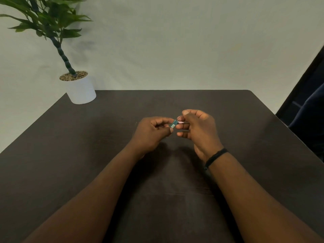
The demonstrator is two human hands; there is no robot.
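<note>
Holds a small teal piece point(172, 124) between both hands, over the middle of the table point(84, 155). Pinches the left end of the piece with the left hand point(151, 135): thumb and forefinger curled onto it, remaining fingers folded toward the palm. Pinches a thin pale strip point(181, 122) at the right end of the piece with the right hand point(199, 131): thumb on top, fingers curled beneath. Sets the fingertips of both hands close together around the piece, so that little of it shows. Bears a light label point(172, 126) on the visible teal face; print too small to read. Cannot tell whether strip and piece are joined or merely touching. Cannot tell whether the hands rest on the table or hang above it. Wears a dark band point(215, 157) on the right wrist. Extends both forearms point(98, 190), bare, from the near edge. Carries a white pot point(81, 92) at the far left corner of the table, topped with pebbles point(73, 76), with a leaning green plant point(47, 20) in it. Backs onto a plain pale wall point(175, 41)
</note>
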